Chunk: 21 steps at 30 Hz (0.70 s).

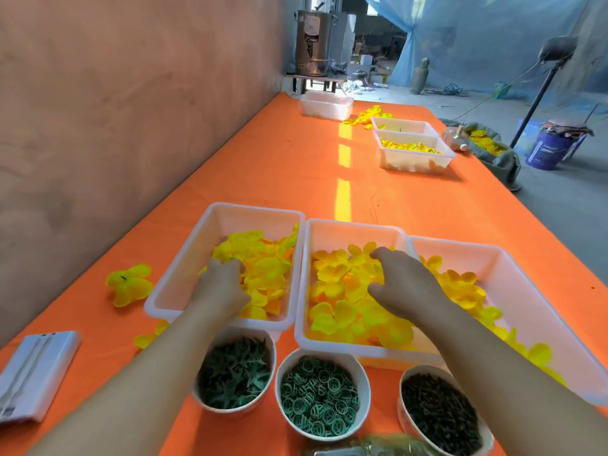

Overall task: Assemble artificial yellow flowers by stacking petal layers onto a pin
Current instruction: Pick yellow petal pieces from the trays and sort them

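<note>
Three white trays of yellow petal layers stand side by side on the orange table. My left hand (222, 284) reaches into the left tray (184, 258), fingers curled down onto its petals (263, 268); whether it grips one I cannot tell. My right hand (406, 284) hovers spread over the middle tray (332, 230), palm down on the petals (332, 284). The right tray (513, 278) holds more petals. An assembled yellow flower (130, 284) lies left of the trays. In front stand three bowls: green star pieces (235, 373), green rings (320, 396), dark pins (441, 413).
A white flat box (33, 373) lies at the near left edge. Further white trays (414, 153) with yellow petals stand at the far right of the table, another tray (325, 105) at the far end. A wall runs along the left side.
</note>
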Tool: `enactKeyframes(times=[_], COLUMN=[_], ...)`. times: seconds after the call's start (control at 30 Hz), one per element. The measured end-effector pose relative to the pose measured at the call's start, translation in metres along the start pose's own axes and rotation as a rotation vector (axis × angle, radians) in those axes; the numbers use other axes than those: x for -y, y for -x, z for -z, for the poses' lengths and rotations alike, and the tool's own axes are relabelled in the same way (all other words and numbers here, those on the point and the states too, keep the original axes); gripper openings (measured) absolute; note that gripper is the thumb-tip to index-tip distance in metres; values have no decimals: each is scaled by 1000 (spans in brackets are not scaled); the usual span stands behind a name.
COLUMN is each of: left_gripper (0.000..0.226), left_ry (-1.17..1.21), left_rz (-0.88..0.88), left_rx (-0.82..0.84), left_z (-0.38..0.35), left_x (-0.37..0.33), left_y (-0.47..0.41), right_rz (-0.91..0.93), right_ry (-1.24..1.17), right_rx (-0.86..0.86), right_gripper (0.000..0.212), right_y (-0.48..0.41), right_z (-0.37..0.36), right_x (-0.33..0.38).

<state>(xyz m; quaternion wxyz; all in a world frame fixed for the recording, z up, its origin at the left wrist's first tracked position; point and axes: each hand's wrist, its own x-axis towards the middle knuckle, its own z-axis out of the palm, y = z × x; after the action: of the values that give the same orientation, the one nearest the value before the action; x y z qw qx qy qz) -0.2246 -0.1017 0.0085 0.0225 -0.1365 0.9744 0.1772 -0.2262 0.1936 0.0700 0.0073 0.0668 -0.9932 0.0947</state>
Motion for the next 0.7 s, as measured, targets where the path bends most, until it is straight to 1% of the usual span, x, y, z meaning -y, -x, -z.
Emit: enactKeyframes(times=[0.07, 0.1, 0.23, 0.3, 0.37, 0.43, 0.5, 0.57, 0.63, 0.7], left_gripper=[55, 56, 52, 47, 37, 25, 19, 20, 28, 30], left_ry=[-7, -2, 139, 189, 224, 282, 354, 391, 394, 378], left_rz=[-3, -5, -2, 12, 25, 9, -23, -59, -106, -141], left_rx=[13, -9, -166, -244, -285, -364, -463, -494, -518, -614], left_z=[-5, -7, -4, 0, 5, 7, 9, 12, 14, 19], left_x=[-1, -1, 3, 9, 15, 20, 22, 20, 18, 18], left_y=[-6, -9, -13, -15, -17, -19, -20, -18, -13, -9], right_rz=[47, 69, 149, 180, 200, 218, 231, 233, 229, 226], right_ry=[-60, -77, -107, -131, -156, -169, -173, -170, -164, -162], right_rx=[2, 5, -10, -36, -55, -61, -61, -57, -45, -39], right_gripper=[55, 54, 49, 46, 43, 41, 40, 39, 38, 38], right_y=[3, 4, 1, -2, -2, -2, -2, -1, 0, 3], right_z=[-9, -14, -28, -33, -36, -38, -40, -42, -44, -44], right_x=[14, 20, 42, 51, 58, 64, 68, 71, 72, 72])
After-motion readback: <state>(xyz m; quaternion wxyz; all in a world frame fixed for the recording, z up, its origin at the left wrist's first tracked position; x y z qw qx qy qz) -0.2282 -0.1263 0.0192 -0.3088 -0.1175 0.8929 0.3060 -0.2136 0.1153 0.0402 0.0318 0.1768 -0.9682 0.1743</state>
